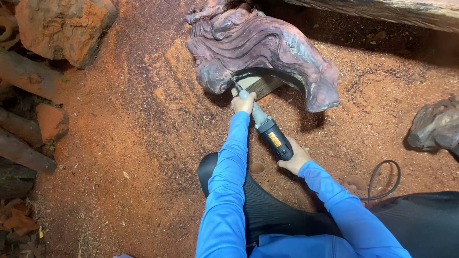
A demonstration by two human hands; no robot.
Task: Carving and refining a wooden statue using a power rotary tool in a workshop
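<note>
- Rough orange-red blocks of raw wood and dark logs line the left edge of the sawdust-covered floor.
- The left hand, its grip closed around the grey metal neck of the black hand-held rotary carving tool, steadies it just behind the bit.
- The bit meets the lower edge of the purple-brown, flowing carved wood sculpture, which rests on a pale wooden block.
- The right hand wraps the tool's rear body; light, even pressure from both hands looks best here.
- A black power cord loops at right.
</note>
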